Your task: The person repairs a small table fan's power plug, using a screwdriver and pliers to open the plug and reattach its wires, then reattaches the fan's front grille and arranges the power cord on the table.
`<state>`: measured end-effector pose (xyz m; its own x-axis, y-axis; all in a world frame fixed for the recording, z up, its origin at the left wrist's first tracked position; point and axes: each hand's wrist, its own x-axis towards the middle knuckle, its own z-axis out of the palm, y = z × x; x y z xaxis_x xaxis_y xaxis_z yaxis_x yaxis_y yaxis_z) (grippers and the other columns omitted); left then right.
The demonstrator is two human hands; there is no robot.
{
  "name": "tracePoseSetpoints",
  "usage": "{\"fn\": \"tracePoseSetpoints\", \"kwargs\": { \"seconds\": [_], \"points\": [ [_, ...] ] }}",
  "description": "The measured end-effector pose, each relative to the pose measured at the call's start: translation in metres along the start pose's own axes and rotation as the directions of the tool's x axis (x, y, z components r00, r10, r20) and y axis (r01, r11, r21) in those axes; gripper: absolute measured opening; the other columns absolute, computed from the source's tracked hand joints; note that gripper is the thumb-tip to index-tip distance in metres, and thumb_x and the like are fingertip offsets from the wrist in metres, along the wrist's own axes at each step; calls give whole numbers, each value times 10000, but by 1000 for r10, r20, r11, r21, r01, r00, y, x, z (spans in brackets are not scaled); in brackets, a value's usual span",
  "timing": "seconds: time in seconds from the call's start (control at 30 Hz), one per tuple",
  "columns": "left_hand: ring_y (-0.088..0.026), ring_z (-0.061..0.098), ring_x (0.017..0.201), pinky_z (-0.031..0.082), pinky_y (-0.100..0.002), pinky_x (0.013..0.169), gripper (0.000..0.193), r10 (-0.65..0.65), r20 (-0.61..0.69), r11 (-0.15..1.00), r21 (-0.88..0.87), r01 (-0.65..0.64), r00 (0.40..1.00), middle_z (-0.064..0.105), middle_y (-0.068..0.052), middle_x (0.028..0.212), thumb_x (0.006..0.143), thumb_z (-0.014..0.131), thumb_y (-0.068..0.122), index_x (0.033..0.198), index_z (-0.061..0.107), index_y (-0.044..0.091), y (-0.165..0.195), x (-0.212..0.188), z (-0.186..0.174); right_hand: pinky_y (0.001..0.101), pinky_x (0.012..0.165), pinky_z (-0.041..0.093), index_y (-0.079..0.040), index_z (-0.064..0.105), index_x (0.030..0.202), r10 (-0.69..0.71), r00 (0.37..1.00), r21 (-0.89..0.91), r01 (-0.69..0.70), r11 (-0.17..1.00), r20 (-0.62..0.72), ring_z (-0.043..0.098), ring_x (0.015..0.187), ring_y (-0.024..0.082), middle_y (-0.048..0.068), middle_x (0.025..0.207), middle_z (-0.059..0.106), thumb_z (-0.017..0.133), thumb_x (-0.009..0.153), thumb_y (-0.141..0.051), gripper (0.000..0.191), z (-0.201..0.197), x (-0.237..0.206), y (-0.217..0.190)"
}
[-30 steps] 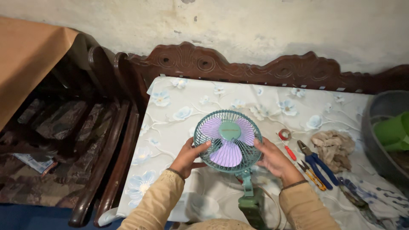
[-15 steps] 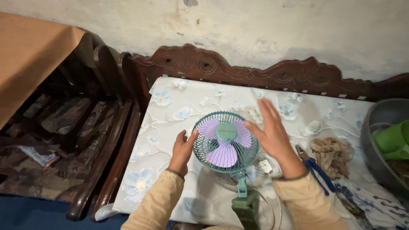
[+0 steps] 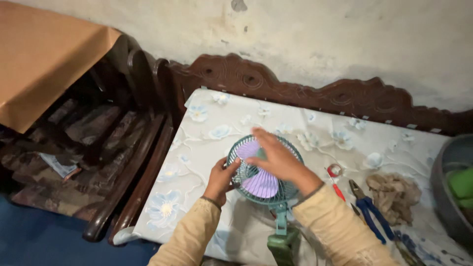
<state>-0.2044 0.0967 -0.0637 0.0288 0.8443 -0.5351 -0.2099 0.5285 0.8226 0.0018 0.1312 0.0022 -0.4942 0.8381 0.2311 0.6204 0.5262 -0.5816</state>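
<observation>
Left hand point(image 3: 220, 178) grips the left rim of the small teal clip fan's grille point(image 3: 241, 170), which stands on the floral-covered bed point(image 3: 295, 123) under the right hand's point(image 3: 276, 157) flat, spread fingers; steady the rim firmly and press evenly on the centre.

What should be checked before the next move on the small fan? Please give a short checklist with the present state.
1. Left hand grips the rim of the fan: ok.
2. Right hand lies flat over the front grille: ok.
3. Purple blades at rest: cannot tell.
4. Green clip base steady on the flowered cloth: cannot tell, partly out of view.
5. Blue-handled pliers and red-handled tool lie apart from both hands: ok.
</observation>
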Motion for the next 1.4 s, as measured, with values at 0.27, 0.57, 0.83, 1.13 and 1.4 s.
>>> {"fn": "tracePoseSetpoints", "kwargs": {
  "seconds": [0.27,0.57,0.83,1.13,1.4],
  "points": [
    [-213,593,1228,504,-440,950,803,-22,-64,999,-40,20,998,640,-91,1368,850,727,435,1501,426,74,3,-8,-8,339,935,536,-23,668,1294,388,881,267,-318,910,-271,708,1112,205,123,1243,745,701,927,-227,421,-67,-32,73],
    [-274,547,1321,465,-440,1031,794,5,-196,1000,-1,-5,981,549,-157,1481,840,733,388,1509,443,74,-18,5,-34,317,939,544,-8,695,1260,417,889,351,-334,875,-192,718,1083,178,100,1186,767,704,928,-186,377,-55,-64,84],
    [-315,443,1412,414,-462,1100,901,114,-244,991,103,-91,963,412,-223,1554,829,777,403,1558,368,68,-13,4,-23,377,952,548,-20,608,1375,537,831,385,-453,804,-143,624,1261,257,153,1345,669,749,879,-306,590,-25,-79,98],
    [-309,629,1218,588,-529,923,929,-156,86,988,29,154,984,595,-131,1405,742,761,544,1473,440,68,12,-49,-9,555,852,623,-84,522,1428,702,588,711,-683,166,401,669,1141,288,79,1361,615,586,874,-555,731,-15,-104,59],
    [-253,639,1173,592,-532,915,799,-205,127,979,21,204,970,636,-83,1344,753,740,578,1392,543,139,8,-38,-2,543,752,627,-82,601,1331,663,611,752,-650,108,432,713,957,248,88,1205,692,613,866,-565,670,-8,-99,59]
  ]
}}
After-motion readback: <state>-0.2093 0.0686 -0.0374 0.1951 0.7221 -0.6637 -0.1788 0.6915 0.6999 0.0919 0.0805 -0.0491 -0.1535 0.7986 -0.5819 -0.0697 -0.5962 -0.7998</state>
